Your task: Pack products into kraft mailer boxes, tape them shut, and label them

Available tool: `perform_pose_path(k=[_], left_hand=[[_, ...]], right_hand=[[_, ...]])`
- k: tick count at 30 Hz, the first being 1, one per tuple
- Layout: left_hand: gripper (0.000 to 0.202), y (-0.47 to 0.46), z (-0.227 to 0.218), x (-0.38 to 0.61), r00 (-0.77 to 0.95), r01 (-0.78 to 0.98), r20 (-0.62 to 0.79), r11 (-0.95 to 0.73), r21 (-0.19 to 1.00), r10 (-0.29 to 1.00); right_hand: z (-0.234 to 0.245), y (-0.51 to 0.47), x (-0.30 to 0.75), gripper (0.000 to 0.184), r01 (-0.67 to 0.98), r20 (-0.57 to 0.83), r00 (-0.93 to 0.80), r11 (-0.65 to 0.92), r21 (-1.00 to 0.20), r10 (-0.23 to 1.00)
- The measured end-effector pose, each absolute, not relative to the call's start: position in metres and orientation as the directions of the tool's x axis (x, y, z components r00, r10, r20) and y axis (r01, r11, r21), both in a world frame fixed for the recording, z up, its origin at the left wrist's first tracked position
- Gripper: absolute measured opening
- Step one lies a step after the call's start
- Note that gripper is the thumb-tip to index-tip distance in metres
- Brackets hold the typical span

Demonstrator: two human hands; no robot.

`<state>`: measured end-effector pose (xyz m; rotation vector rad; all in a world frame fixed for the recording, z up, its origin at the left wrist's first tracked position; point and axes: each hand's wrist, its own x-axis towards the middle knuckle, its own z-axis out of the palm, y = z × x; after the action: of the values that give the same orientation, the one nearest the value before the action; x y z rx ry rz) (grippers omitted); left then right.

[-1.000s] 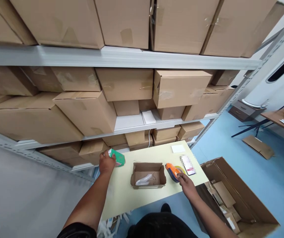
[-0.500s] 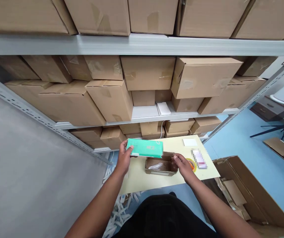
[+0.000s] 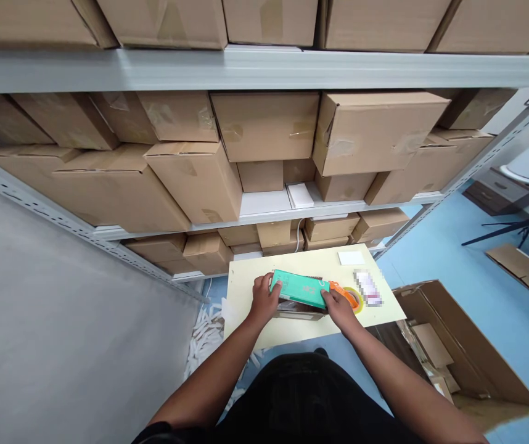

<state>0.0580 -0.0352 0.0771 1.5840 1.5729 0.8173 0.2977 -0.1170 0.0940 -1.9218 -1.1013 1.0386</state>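
Observation:
A flat green box (image 3: 300,287) lies over the mouth of a small open cardboard box (image 3: 299,313), tilted down to the right. My left hand (image 3: 264,296) is closed on the green box's left end, thumb on top. At the other end, my right hand (image 3: 338,308) grips its right corner with the thumb on top. Most of the cardboard box's inside is hidden beneath the green box. Just right of my right hand is an orange tape dispenser (image 3: 344,293) with a yellow tape roll (image 3: 357,301).
The pale yellow table (image 3: 250,336) also bears a white card (image 3: 351,258) and a blurred-out item (image 3: 368,288). Shelves (image 3: 264,213) full of cardboard boxes stand behind. A large open carton (image 3: 481,364) is at the right; white strips (image 3: 204,339) litter the floor left.
The green box has moved right and over the small cardboard box. My right hand has gone from the cardboard box's edge to the green box's right end.

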Motion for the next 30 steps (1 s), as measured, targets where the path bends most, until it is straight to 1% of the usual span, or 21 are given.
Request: perform_pose_path(k=[4, 8, 10, 12, 14, 16, 19, 22, 24, 26, 28, 30], left_hand=[[0.038, -0.03, 0.077, 0.053, 0.151, 0.616, -0.126, 0.006, 0.787, 0.98], [0.03, -0.032, 0.08, 0.045, 0.22, 0.663, -0.14, -0.043, 0.747, 0.965], [0.026, -0.035, 0.079, 0.042, 0.23, 0.687, -0.178, -0.03, 0.726, 0.957], [0.028, -0.039, 0.075, 0.039, 0.219, 0.71, -0.219, -0.001, 0.705, 0.951], [0.031, -0.041, 0.07, 0.037, 0.214, 0.717, -0.241, 0.015, 0.696, 0.947], [0.029, -0.043, 0.064, 0.036, 0.212, 0.719, -0.242, 0.016, 0.695, 0.947], [0.021, -0.043, 0.056, 0.036, 0.211, 0.73, -0.243, 0.013, 0.683, 0.947], [0.023, -0.045, 0.051, 0.037, 0.231, 0.746, -0.241, -0.012, 0.666, 0.943], [0.026, -0.048, 0.049, 0.036, 0.238, 0.759, -0.233, -0.031, 0.651, 0.943], [0.026, -0.054, 0.048, 0.034, 0.242, 0.755, -0.194, -0.059, 0.653, 0.951], [0.026, -0.06, 0.047, 0.03, 0.222, 0.747, -0.107, -0.098, 0.657, 0.969], [0.03, -0.065, 0.045, 0.024, 0.14, 0.757, -0.01, -0.1, 0.646, 0.99]], right_hand=[[0.088, -0.11, 0.303, 0.046, 0.552, -0.292, 0.302, -0.416, -0.723, 0.908], [0.083, -0.105, 0.306, 0.036, 0.683, -0.275, 0.258, -0.377, -0.626, 0.926], [0.076, -0.104, 0.307, 0.031, 0.702, -0.303, 0.233, -0.375, -0.605, 0.924], [0.068, -0.104, 0.307, 0.026, 0.696, -0.343, 0.218, -0.391, -0.602, 0.914], [0.059, -0.103, 0.308, 0.02, 0.675, -0.368, 0.213, -0.408, -0.615, 0.905], [0.051, -0.103, 0.309, 0.016, 0.655, -0.373, 0.213, -0.415, -0.631, 0.903], [0.041, -0.1, 0.31, 0.02, 0.671, -0.357, 0.2, -0.393, -0.628, 0.912], [0.034, -0.097, 0.308, 0.025, 0.72, -0.323, 0.179, -0.348, -0.601, 0.929], [0.032, -0.097, 0.307, 0.025, 0.748, -0.293, 0.169, -0.316, -0.583, 0.941], [0.031, -0.101, 0.308, 0.021, 0.755, -0.254, 0.178, -0.297, -0.584, 0.951], [0.031, -0.108, 0.313, 0.013, 0.735, -0.208, 0.207, -0.293, -0.612, 0.956], [0.028, -0.117, 0.323, 0.012, 0.692, -0.187, 0.249, -0.31, -0.652, 0.95]])
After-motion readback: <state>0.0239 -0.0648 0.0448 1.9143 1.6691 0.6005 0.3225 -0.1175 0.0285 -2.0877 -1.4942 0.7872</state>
